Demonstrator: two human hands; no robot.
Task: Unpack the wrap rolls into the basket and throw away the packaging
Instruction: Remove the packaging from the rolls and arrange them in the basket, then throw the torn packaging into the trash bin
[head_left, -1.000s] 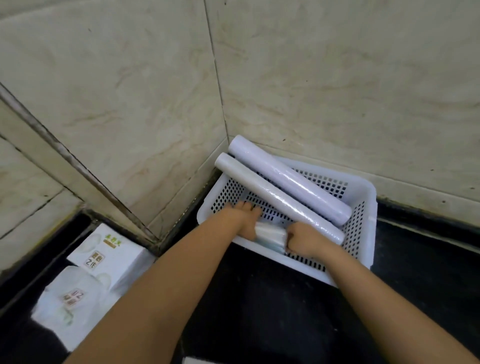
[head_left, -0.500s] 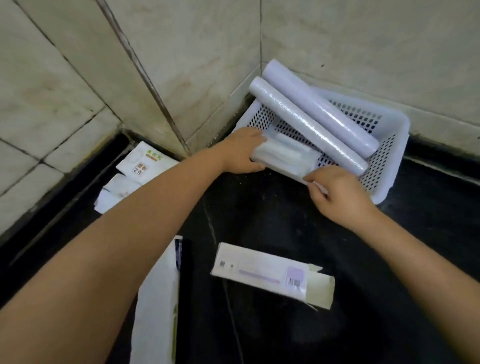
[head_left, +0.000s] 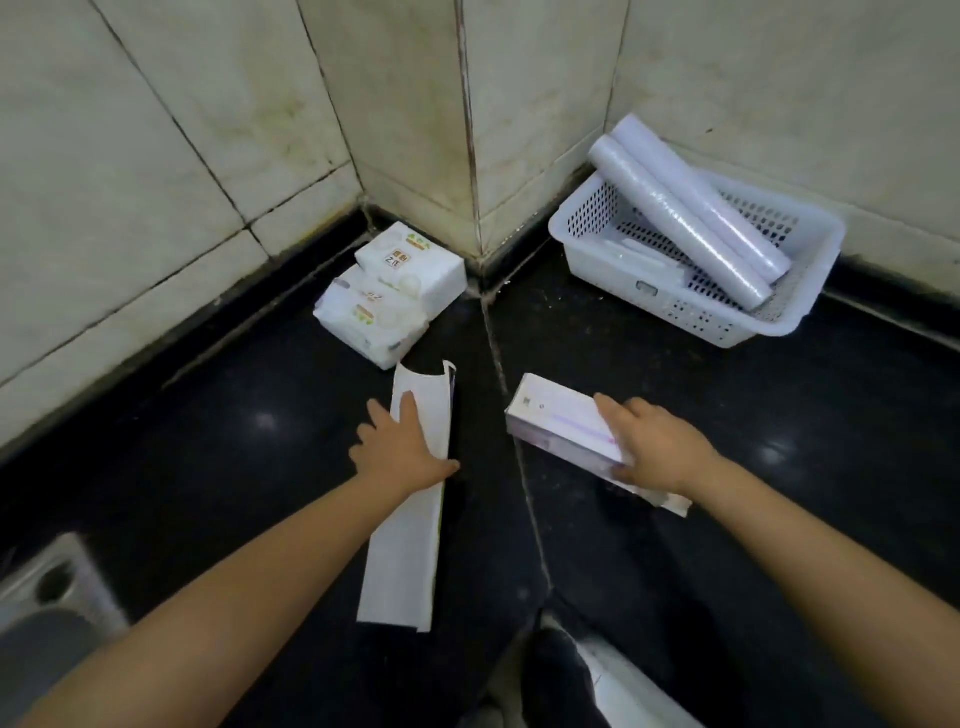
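Left hand (head_left: 402, 447): spread flat on the flattened carton (head_left: 410, 499), nothing gripped; it could slide away.
Right hand (head_left: 657, 447): wrapped around the wrap box (head_left: 563, 426); its loose end flap could snag.

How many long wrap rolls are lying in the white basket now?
2. Both long rolls lie side by side, slanting across the white basket, their far ends sticking out over its back rim: one nearer, one behind. Smaller wrapped items lie beneath; more may be hidden.

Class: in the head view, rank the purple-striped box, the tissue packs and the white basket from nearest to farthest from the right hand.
1. Purple-striped box: under the right hand itself.
2. Tissue packs: ahead, to the left, by the wall corner.
3. White basket: ahead, to the right; about as far, too close to call.
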